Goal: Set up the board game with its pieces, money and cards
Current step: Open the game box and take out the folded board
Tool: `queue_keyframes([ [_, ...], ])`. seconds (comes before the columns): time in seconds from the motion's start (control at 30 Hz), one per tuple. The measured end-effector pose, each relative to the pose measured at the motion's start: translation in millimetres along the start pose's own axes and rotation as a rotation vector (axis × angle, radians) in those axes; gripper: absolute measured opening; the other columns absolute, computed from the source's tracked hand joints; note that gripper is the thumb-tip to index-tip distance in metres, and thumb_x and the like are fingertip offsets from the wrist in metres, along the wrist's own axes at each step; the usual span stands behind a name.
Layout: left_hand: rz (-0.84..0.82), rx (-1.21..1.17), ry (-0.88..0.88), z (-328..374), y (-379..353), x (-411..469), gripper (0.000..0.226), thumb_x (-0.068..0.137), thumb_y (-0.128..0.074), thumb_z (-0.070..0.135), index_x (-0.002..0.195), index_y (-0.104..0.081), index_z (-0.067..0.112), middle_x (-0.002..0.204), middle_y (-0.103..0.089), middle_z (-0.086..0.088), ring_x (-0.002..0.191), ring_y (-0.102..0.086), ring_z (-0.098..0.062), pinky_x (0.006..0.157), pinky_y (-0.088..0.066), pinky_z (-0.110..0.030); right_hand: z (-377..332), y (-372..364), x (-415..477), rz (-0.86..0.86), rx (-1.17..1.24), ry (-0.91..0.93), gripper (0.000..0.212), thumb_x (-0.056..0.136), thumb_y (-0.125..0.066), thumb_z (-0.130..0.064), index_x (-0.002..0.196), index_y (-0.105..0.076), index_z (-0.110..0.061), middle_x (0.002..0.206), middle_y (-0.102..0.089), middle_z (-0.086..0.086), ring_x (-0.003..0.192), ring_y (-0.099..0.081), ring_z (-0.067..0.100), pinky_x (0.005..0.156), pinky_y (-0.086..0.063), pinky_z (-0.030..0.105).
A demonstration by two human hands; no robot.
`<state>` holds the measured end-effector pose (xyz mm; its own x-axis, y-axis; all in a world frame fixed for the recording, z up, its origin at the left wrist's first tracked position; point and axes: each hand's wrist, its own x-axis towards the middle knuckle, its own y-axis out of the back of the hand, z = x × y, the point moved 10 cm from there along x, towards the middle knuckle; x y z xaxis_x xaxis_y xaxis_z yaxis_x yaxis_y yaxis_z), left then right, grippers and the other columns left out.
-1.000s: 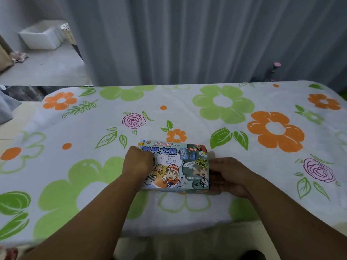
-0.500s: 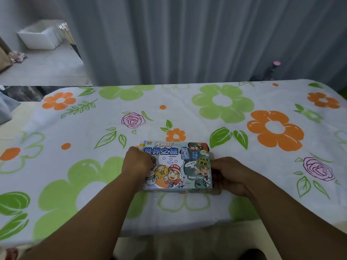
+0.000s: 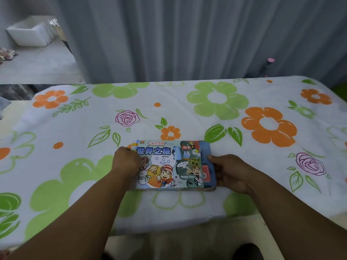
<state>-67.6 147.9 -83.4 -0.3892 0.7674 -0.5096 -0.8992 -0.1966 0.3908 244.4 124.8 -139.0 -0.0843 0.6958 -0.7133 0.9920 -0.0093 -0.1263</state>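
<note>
So since half a second back, the blue inner tray [image 3: 206, 152] has started sliding out the right end of the game box sleeve [image 3: 169, 164]; before, only the printed cover showed. The box sits on the near middle of the table, close to the front edge. The left hand [image 3: 125, 162] has its fingers curled around the sleeve's left end, holding it down. The right hand [image 3: 231, 169] grips the tray's right end, thumb on top, other fingers tucked out of sight. Progress-wise I'd say this is barely started: the box is only just opening, and no board, money, cards or pieces are laid out yet. Something red [image 3: 206, 172] peeks from the tray, maybe a card pack, can't tell. All around is floral tablecloth [image 3: 93, 128], so nothing seems to block the setup. Behind it hangs a grey curtain [image 3: 187, 34], with a white foam box [image 3: 28, 32] far off on the left.
</note>
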Motion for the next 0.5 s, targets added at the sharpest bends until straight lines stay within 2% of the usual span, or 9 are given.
queue_keyframes([
  [0.07,-0.013,0.004,0.004,0,-2,1,0.019,0.091,-0.045,-0.004,0.093,-0.064,-0.006,0.090,-0.069,-0.027,0.080,-0.070,-0.042,0.075,-0.056,-0.061,1,2,1,0.005,0.014,0.000,0.035,0.098,-0.061,-0.033,0.115,-0.070,-0.004,0.106,-0.075,0.018,0.092,-0.074,0.032,0.076,-0.061,0.043],
  [0.13,-0.024,0.008,-0.009,0,-4,2,0.019,0.092,-0.045,-0.005,0.097,-0.063,-0.009,0.093,-0.069,-0.029,0.086,-0.070,-0.045,0.078,-0.056,-0.065,0,-1,2,0.000,0.019,0.015,0.041,0.088,-0.071,-0.037,0.114,-0.071,-0.005,0.105,-0.075,0.018,0.088,-0.075,0.031,0.069,-0.061,0.041],
  [0.23,-0.034,0.001,-0.011,0,-6,2,0.023,0.090,-0.042,-0.004,0.095,-0.064,-0.004,0.091,-0.071,-0.026,0.082,-0.070,-0.045,0.075,-0.057,-0.065,-2,-9,2,-0.018,0.008,0.047,0.056,0.069,-0.082,-0.039,0.113,-0.071,-0.004,0.104,-0.075,0.018,0.090,-0.075,0.032,0.068,-0.061,0.041],
  [0.37,-0.037,-0.017,-0.004,2,-7,-2,0.026,0.092,-0.040,-0.003,0.094,-0.065,0.000,0.090,-0.071,-0.023,0.079,-0.071,-0.043,0.073,-0.058,-0.063,-5,-14,3,-0.023,0.065,0.091,0.057,0.070,-0.082,-0.025,0.115,-0.067,0.005,0.105,-0.074,0.022,0.094,-0.074,0.036,0.072,-0.061,0.045],
  [0.5,-0.020,-0.047,-0.005,3,-5,-4,0.027,0.092,-0.036,-0.003,0.100,-0.061,-0.002,0.094,-0.070,-0.022,0.079,-0.071,-0.042,0.069,-0.059,-0.062,-4,-13,2,-0.030,0.109,0.082,0.051,0.074,-0.079,-0.023,0.116,-0.067,0.003,0.108,-0.074,0.022,0.096,-0.073,0.037,0.074,-0.061,0.046],
])
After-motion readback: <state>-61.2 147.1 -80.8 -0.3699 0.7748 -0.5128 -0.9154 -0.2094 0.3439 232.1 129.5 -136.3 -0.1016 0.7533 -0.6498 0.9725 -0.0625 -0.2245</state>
